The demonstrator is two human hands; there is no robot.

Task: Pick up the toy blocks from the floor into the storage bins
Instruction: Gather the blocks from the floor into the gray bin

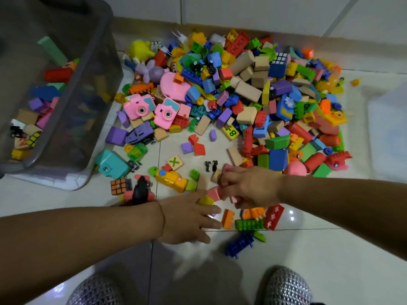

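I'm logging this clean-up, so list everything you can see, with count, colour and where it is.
Blocks: too many to count, mixed colours, piled on the floor ahead, more in the bin.
Bin: one, grey see-through, far left, partly filled.
Cameras: two, pink, pile's left edge.
Puzzle cubes: at least two, multicoloured, one on the pile's far side, one on the floor near the bin.
Teal toy: one, floor beside the bin.
Pale box: one, whitish, right edge, blurred.
Floor: white tiles.
Shoes: two, grey, bottom edge.
Left grip: one, fingers straight, by yellow block.
Right grip: one, holding pink blocks.
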